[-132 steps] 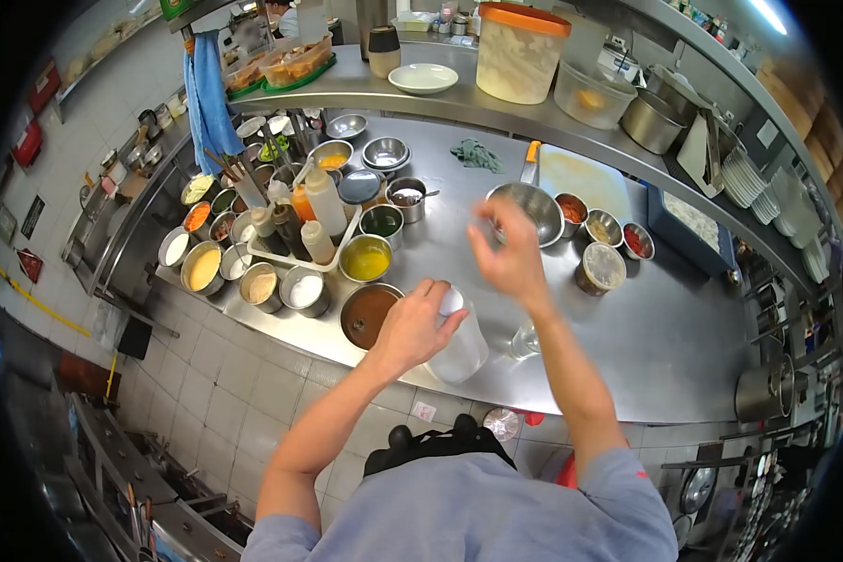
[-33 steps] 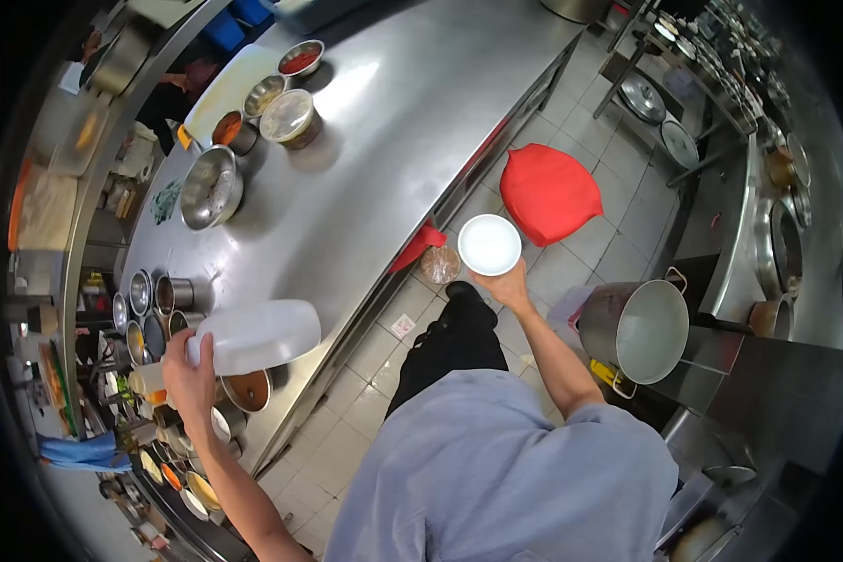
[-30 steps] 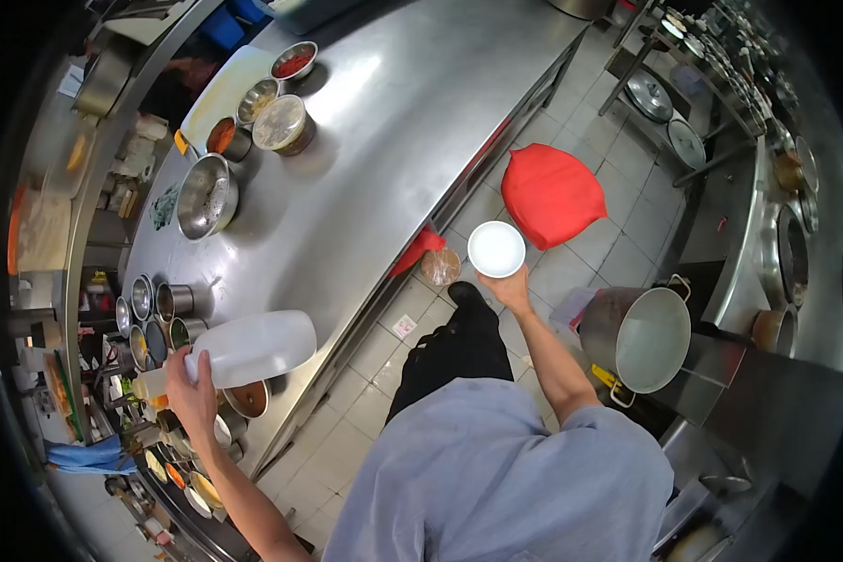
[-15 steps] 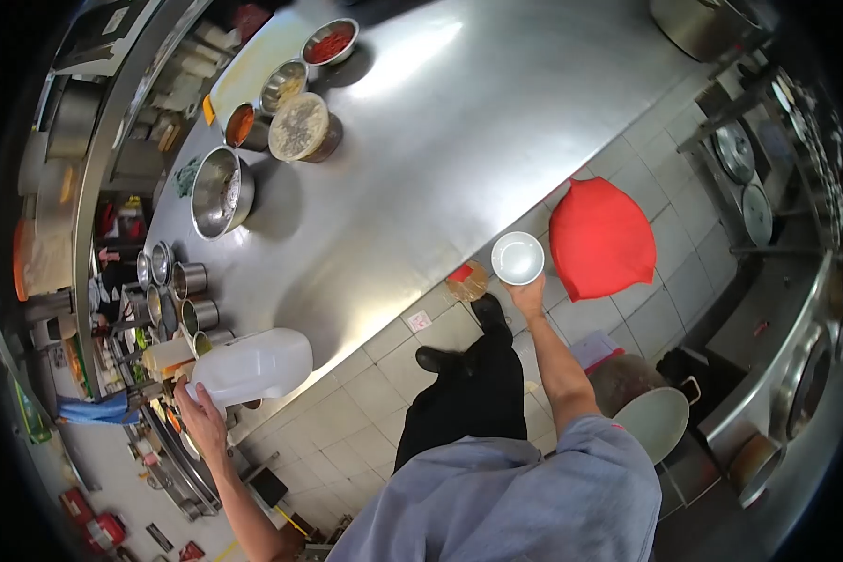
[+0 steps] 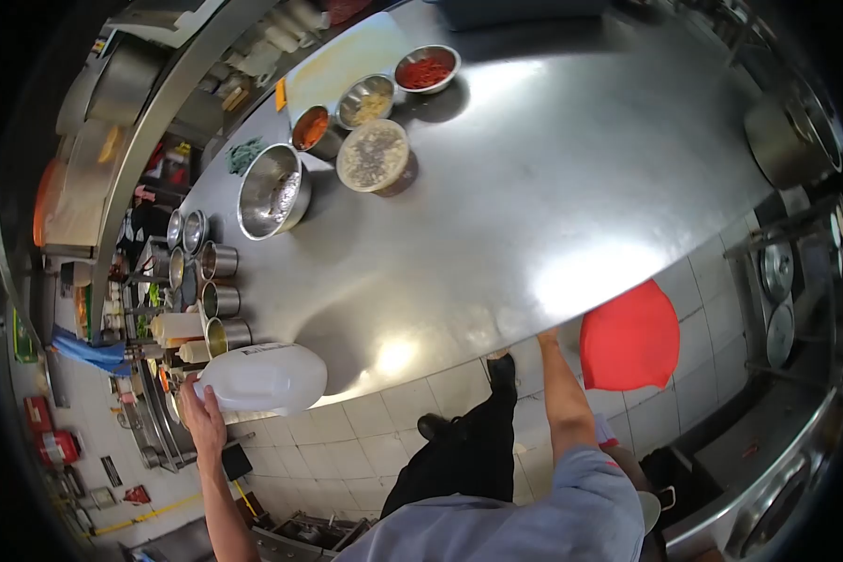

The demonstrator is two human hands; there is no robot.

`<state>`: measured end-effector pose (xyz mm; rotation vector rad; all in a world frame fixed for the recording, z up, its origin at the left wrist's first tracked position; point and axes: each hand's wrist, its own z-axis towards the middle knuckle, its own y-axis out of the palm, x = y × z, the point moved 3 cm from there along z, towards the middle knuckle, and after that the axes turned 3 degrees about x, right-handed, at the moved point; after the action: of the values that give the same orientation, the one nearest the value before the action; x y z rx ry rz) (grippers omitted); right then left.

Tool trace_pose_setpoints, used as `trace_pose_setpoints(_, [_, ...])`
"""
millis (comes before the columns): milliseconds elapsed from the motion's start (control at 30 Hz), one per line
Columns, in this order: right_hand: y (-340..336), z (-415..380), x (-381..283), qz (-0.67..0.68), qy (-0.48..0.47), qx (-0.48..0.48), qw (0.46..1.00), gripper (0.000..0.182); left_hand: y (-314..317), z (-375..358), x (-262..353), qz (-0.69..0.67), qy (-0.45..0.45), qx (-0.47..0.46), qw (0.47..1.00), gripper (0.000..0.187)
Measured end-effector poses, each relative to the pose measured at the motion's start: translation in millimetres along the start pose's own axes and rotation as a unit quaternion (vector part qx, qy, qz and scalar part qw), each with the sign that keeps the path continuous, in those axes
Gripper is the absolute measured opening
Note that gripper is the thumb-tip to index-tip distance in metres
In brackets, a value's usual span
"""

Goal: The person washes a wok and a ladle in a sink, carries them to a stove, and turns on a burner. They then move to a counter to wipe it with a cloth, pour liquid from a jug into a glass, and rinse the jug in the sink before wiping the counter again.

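Jug (image 5: 270, 379), rounded, smooth, milky-white plastic

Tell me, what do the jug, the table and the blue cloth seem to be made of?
Jug: likely plastic, smooth and milky white, with a soft sheen.
Table: metal, probably stainless steel, satin finish; grey with blurred bright reflections.
Blue cloth: woven fabric, perhaps, matte; limp folds show, but not the fibre.
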<state>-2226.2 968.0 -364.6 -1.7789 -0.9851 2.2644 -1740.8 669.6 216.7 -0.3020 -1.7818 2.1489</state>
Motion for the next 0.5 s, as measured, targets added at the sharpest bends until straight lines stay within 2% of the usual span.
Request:
trace_pose_setpoints(67, [-2, 15, -20, 0.008, 0.018, -0.012, 1.0, 0.057, 3, -1, -7, -0.011, 0.005, 0.007, 1.0, 0.038])
trace_pose_setpoints(200, [-1, 27, -28, 0.004, 0.034, -0.039, 0.999, 0.055, -2, 0, 6, -0.04, -0.063, -0.027, 0.997, 0.036])
trace_pose_setpoints(300, [-1, 34, -30, -0.005, 0.041, -0.058, 0.997, 0.053, -1, 2, 8, -0.044, -0.021, -0.003, 0.999, 0.035])
trace_pose_setpoints(500, [-1, 43, -35, -0.032, 0.051, -0.099, 0.993, 0.05, -1, -2, 5, -0.023, -0.032, -0.001, 0.999, 0.035])
